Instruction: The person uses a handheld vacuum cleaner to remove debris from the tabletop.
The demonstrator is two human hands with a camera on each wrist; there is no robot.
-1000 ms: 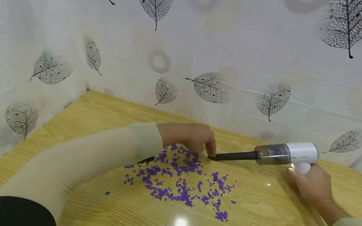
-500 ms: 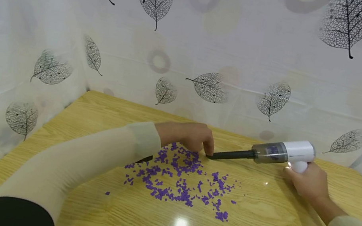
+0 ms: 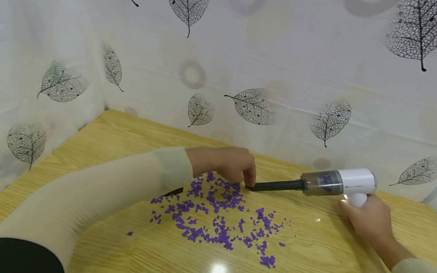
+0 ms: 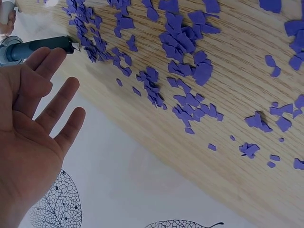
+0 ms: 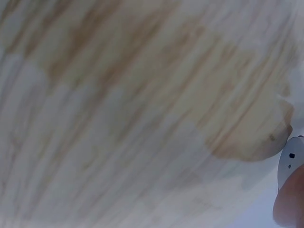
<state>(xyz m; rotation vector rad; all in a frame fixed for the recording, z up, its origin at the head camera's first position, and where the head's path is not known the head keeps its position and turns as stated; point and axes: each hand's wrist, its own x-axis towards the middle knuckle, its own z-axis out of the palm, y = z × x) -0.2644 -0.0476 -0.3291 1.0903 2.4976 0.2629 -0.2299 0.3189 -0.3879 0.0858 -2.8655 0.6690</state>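
A white handheld vacuum (image 3: 356, 181) is gripped at its handle by my right hand (image 3: 374, 221); purple bits show through its clear canister. Its black nozzle (image 3: 277, 185) points left, tip low over the table. My left hand (image 3: 236, 165) bends down at that tip. In the left wrist view, the fingers of my left hand (image 4: 35, 118) are loosely extended beside the nozzle (image 4: 40, 46); contact is not certain. Small purple pieces (image 3: 220, 235) lie scattered below and left of the tip. The right wrist view shows part of my right hand (image 5: 290, 202) on the white body.
The wooden table (image 3: 134, 263) meets a pale, leaf-printed curtain (image 3: 223, 59) along its back edge. One purple piece (image 3: 129, 233) lies apart at the left. Black straps show beneath both forearms.
The vacuum and my right hand have moved slightly left. My left hand has shifted a little left with the nozzle tip. The purple pieces look much the same.
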